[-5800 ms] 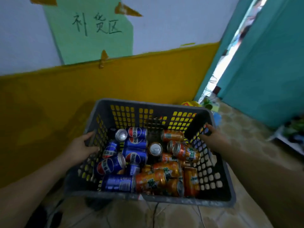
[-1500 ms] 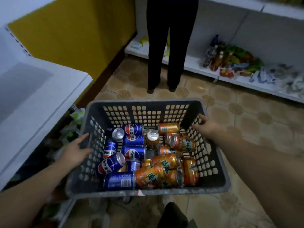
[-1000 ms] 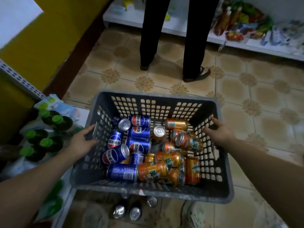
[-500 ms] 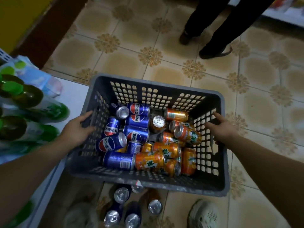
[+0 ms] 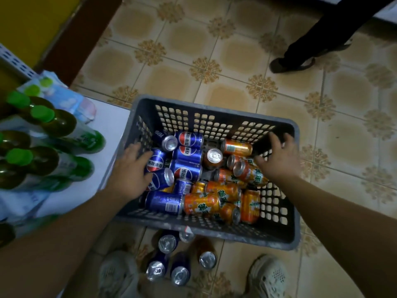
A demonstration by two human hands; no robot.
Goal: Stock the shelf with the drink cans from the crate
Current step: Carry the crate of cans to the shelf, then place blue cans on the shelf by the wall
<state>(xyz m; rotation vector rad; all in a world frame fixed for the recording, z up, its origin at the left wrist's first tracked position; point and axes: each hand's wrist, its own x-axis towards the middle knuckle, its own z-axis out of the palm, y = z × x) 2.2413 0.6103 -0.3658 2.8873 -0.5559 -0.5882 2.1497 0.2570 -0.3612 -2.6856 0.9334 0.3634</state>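
The grey perforated crate (image 5: 217, 233) sits low in front of me, its left side against the white shelf (image 5: 107, 134). Inside lie several blue cola cans (image 5: 189, 171) on the left and several orange soda cans (image 5: 202, 204) on the right, most on their sides. My left hand (image 5: 131, 171) is inside the crate with its fingers lying flat on a blue can (image 5: 155, 163). My right hand (image 5: 278, 160) is spread over the orange cans (image 5: 250, 173) by the right wall. Neither hand is closed around a can.
Green-capped bottles (image 5: 43, 134) lie on the white shelf at left. Several cans (image 5: 167, 244) stand on the tiled floor under the crate's near edge, between my shoes (image 5: 268, 276). Another person's leg and sandal (image 5: 292, 62) are at the upper right.
Both hands have let go of the crate's side walls and moved inside over the cans. The crate has come down beside the shelf, and my view has tilted downward.
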